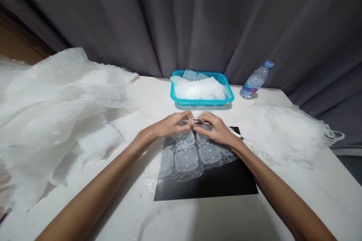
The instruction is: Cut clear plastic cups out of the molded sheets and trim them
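Note:
My left hand (181,122) is closed in a pinch on the far edge of a clear plastic sheet (186,158) with rounded-square moulded shapes. My right hand (213,127) is closed around a small pointed metal cutting tool (200,122), perhaps snips; its handle is mostly hidden by the fingers. The tool's tip points left, at the left fingertips, and the two hands almost touch. Beneath the sheet lies a black mat (209,186), with the sheet covering its far part.
A blue basket (203,102) behind the hands holds white soft material (200,89) and clear moulded pieces (190,75). A water bottle (256,81) stands right of it. Sheer white sheets (62,109) are heaped left, plastic scraps (285,131) right. A grey curtain (183,19) hangs behind the white table (169,220).

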Demonstrator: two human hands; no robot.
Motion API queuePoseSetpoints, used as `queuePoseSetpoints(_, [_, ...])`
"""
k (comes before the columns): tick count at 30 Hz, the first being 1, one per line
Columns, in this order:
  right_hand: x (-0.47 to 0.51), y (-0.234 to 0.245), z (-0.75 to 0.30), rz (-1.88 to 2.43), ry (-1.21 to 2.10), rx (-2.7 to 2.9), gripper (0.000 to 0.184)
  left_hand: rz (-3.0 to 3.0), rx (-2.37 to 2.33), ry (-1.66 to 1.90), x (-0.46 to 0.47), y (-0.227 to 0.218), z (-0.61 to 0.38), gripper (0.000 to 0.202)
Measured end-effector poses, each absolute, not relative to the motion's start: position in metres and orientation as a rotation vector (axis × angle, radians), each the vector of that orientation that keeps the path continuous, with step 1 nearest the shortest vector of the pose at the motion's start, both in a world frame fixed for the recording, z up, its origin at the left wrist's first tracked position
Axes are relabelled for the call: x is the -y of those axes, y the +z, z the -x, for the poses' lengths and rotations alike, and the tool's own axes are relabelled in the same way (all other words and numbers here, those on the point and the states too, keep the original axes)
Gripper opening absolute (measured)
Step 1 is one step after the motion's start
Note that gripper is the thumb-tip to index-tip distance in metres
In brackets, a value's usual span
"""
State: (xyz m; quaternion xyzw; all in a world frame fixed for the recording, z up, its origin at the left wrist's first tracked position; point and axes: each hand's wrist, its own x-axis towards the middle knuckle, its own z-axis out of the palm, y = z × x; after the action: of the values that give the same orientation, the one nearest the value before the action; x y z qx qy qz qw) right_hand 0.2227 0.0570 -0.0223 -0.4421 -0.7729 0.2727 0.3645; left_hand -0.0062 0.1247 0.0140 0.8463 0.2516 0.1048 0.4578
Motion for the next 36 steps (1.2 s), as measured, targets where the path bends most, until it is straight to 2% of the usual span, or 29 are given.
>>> queuePoseSetpoints(2, [-0.055,-0.021,-0.222,1.162,0.686,2.008,0.019,-2.105,-0.607,0.237,-0.125,0.015,0.006,0.024])
queuePoseSetpoints(5, [-0.053,-0.02,-0.223,1.147,0.642,2.089,0.012,-2.135,-0.584,0.219,-0.125,0.015,0.004,0.03])
queuePoseSetpoints(8, [-0.053,-0.023,-0.225,1.12,0.514,2.176,0.016,-2.185,-0.565,0.216,-0.126,0.011,0.001,0.036])
queuePoseSetpoints(11, [-0.055,-0.032,-0.23,1.196,0.406,2.139,0.008,-2.262,-0.549,0.23,-0.127,0.008,0.003,0.035])
queuePoseSetpoints(15, [-0.057,-0.04,-0.24,1.36,0.276,1.964,0.012,-2.32,-0.492,0.176,-0.128,0.016,0.019,0.038])
queuePoseSetpoints(19, [-0.053,-0.033,-0.241,1.331,0.275,1.996,0.009,-2.357,-0.515,0.159,-0.129,0.028,0.027,0.036])
queuePoseSetpoints(21, [-0.052,-0.029,-0.239,1.278,0.308,2.026,0.014,-2.408,-0.537,0.149,-0.127,0.03,0.024,0.033])
queuePoseSetpoints(24, [-0.052,-0.028,-0.239,1.205,0.365,2.012,0.034,-2.563,-0.546,0.105,-0.121,0.024,0.014,0.039])
queuePoseSetpoints(29, [-0.039,-0.028,-0.24,1.197,0.279,1.971,0.052,-2.774,-0.467,0.234,-0.104,0.018,0.003,0.025])
queuePoseSetpoints(32, [-0.02,-0.022,-0.237,1.175,0.431,1.828,0.042,-2.767,-0.408,0.264,-0.095,0.022,0.002,0.025])
queuePoseSetpoints(36, [0.003,-0.022,-0.229,1.199,0.935,1.749,0.032,-2.614,-0.385,0.203,-0.092,0.022,0.003,0.023])
